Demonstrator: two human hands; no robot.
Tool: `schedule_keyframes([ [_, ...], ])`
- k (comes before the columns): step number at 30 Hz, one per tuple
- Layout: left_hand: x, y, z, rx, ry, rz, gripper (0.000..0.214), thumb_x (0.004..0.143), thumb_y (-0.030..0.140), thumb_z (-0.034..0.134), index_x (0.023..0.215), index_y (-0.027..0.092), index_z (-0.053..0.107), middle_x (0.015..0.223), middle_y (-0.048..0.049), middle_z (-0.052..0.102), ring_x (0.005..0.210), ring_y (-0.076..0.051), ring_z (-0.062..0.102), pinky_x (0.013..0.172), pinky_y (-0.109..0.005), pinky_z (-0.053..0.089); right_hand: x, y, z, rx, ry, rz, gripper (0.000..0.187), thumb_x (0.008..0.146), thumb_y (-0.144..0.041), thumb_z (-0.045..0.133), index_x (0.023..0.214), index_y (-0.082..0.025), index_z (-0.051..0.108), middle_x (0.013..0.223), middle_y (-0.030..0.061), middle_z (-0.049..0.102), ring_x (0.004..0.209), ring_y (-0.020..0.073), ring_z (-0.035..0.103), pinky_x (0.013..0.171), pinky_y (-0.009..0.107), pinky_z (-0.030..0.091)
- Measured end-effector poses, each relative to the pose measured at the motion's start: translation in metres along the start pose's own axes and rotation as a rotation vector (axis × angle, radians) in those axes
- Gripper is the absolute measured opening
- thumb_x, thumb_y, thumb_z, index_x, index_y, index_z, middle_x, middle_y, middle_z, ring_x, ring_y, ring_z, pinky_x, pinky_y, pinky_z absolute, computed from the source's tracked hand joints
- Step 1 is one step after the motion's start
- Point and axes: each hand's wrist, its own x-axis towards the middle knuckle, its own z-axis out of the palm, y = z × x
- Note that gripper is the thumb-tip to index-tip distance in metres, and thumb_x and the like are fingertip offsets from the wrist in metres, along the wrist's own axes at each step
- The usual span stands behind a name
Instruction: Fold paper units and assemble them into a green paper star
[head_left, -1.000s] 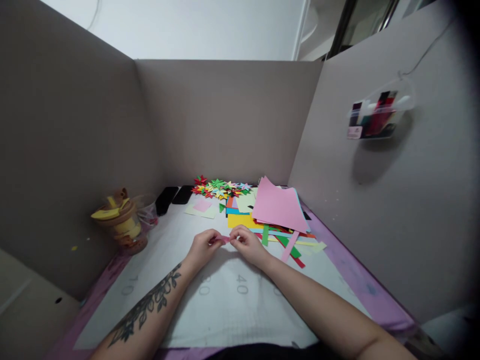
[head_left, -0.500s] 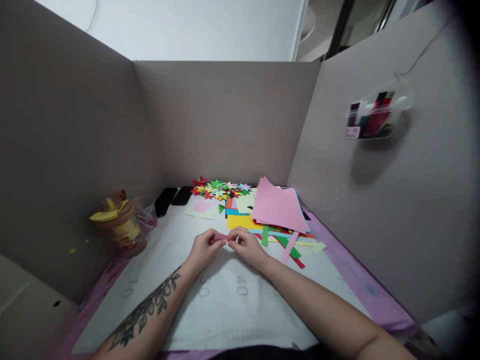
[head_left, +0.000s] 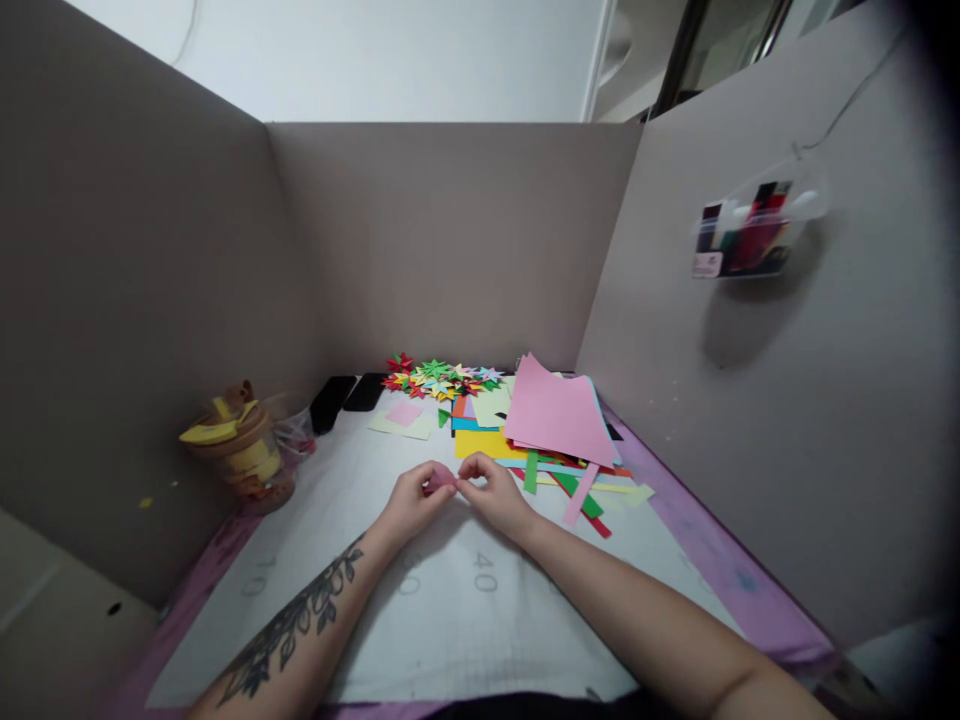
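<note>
My left hand (head_left: 411, 499) and my right hand (head_left: 491, 490) meet over the white cutting mat (head_left: 420, 600), fingertips pinched together on a small pink paper strip (head_left: 439, 480). Both hands are closed on it, and most of the strip is hidden between the fingers. Just beyond my right hand lies a stack of coloured paper sheets (head_left: 551, 415) with a pink sheet on top, and loose paper strips (head_left: 581, 495) spill out in front of it. A heap of folded paper stars (head_left: 439, 378) sits at the back of the mat.
Cardboard walls close in the left, back and right. A yellow-lidded jar (head_left: 232, 445) and a clear cup (head_left: 296, 430) stand at the left. Two black phones (head_left: 346, 395) lie at the back left. A clear pouch of pens (head_left: 750, 232) hangs on the right wall.
My hands have drawn closer together, so less of the pink strip shows between the fingers. The view shifted only slightly.
</note>
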Motion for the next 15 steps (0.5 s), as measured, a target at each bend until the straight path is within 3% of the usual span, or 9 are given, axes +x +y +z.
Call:
schedule_keyframes([
  [10,0.0018,0.0000,-0.0024,-0.014,0.099,-0.105,0.017,0.072,0.031,0.055,0.067,0.014,0.058,0.058,0.0017,0.051,0.056,-0.011,0.045,0.053,-0.022,0.035,-0.0017,-0.0037,0.0004,0.019,0.031,-0.003,0.007,0.071,-0.021,0.056,0.075,-0.019,0.051,0.071,-0.0021,0.053,0.068,0.0128,0.050,0.067,0.026,0.040],
  [15,0.0006,-0.0012,-0.0010,0.040,0.016,0.043,0.017,0.079,0.027,0.047,0.078,0.015,0.059,0.077,-0.0028,0.060,0.071,-0.014,0.053,0.067,-0.025,0.042,-0.0028,-0.0020,0.0020,-0.007,0.002,0.019,0.010,0.071,-0.020,0.056,0.081,-0.020,0.053,0.073,-0.0020,0.055,0.066,0.0119,0.048,0.064,0.026,0.039],
])
